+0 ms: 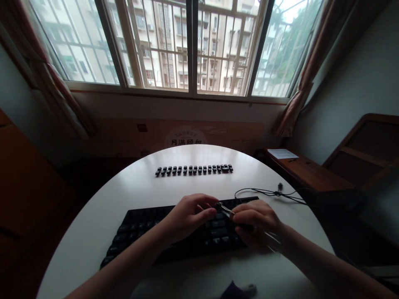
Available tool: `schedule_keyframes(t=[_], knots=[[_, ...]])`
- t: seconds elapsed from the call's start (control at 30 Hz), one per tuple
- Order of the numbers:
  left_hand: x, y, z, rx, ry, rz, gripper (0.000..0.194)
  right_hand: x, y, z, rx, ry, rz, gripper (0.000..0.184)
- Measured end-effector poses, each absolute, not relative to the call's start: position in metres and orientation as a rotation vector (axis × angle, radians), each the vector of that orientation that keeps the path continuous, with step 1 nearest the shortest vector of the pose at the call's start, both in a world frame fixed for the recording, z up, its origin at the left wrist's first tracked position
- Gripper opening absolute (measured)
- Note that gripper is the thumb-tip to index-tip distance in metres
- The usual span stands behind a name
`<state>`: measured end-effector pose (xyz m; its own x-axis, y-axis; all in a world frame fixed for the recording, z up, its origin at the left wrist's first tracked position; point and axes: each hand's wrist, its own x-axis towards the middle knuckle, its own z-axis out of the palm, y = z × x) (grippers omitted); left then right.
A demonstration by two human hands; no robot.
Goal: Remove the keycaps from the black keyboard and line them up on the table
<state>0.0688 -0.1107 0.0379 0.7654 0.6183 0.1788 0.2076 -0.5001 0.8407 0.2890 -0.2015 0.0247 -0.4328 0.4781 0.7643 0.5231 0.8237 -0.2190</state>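
Observation:
A black keyboard (137, 226) lies on the round white table (131, 189), partly hidden under my hands and forearms. My left hand (190, 214) is over its middle, with thumb and forefinger closing on a small black keycap (219, 206). That keycap sits at the end of a thin metal keycap puller (227, 209). Above the right part of the keyboard, my right hand (257, 218) pinches the puller; its lower fingers are blurred. Beyond the keyboard, loose black keycaps (195, 170) stand in a long double row.
A black cable (268, 192) runs off the table's right side. At the near edge lie a dark blue item (233, 290) and a pale object (249, 287), both blurred. A wooden bench (308, 172) with a paper sheet (283, 154) stands at right, below the barred window (218, 54).

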Motion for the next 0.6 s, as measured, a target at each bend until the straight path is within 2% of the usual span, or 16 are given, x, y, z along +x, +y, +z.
schedule_keyframes(t=[0.17,0.37,0.6], knots=[[0.071,-0.113,0.041,1.839,0.578,0.584,0.033,0.285,-0.199,0.025,-0.678,-2.182,-0.077,0.021],[0.073,-0.114,0.039,1.865,0.666,0.599,0.03,0.285,-0.196,0.019,-0.762,-2.249,-0.152,0.013],[0.069,-0.104,0.036,1.872,0.736,0.653,0.034,0.29,-0.194,0.018,-0.938,-2.044,-0.142,0.006]])
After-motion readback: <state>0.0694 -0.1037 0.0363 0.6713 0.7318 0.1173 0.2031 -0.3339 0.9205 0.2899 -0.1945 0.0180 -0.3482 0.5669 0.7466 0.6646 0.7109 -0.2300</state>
